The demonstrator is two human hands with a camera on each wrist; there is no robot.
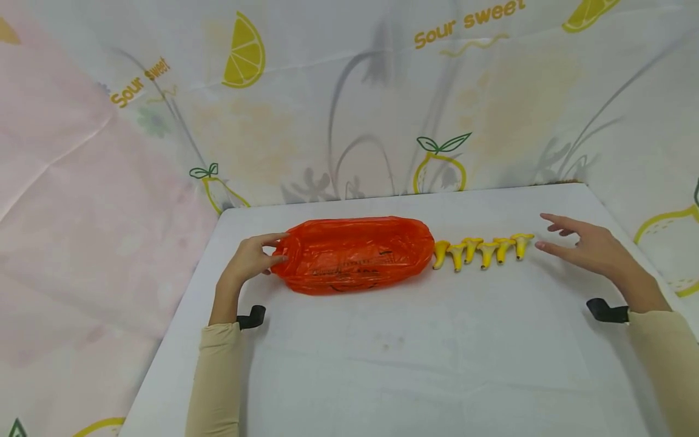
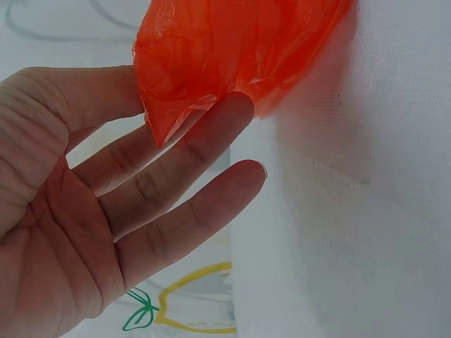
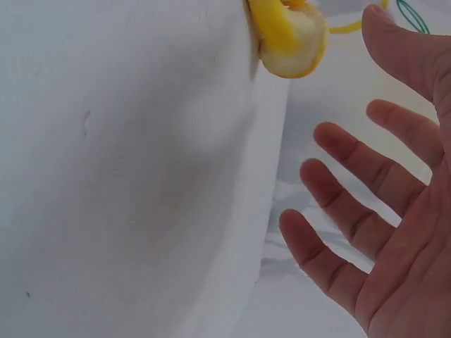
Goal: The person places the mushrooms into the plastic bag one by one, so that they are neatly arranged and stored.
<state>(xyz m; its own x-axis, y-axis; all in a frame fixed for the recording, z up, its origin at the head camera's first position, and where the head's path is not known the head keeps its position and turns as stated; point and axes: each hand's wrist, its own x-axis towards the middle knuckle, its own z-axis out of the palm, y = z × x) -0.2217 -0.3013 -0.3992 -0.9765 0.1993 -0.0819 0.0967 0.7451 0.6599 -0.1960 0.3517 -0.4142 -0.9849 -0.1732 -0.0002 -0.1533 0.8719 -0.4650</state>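
A red plastic bag [image 1: 355, 255] with dark print lies spread sideways on the white table. My left hand [image 1: 252, 260] pinches its left end between thumb and fingers; in the left wrist view the bag's corner [image 2: 183, 77] sits between them, and the other fingers [image 2: 190, 218] stretch out. Several yellow trumpet-shaped mushrooms [image 1: 487, 254] stand in a row from the bag's right end, stems toward me. Past the row's right end, my right hand [image 1: 592, 246] hovers with fingers spread, holding nothing. The nearest mushroom [image 3: 292, 42] shows in the right wrist view, apart from the fingers.
The white table [image 1: 415, 364] reaches back to a hanging cloth [image 1: 327, 109] printed with lemons and words. Each wrist bears a black mount, one at the left wrist [image 1: 252, 317] and one at the right wrist [image 1: 606, 311].
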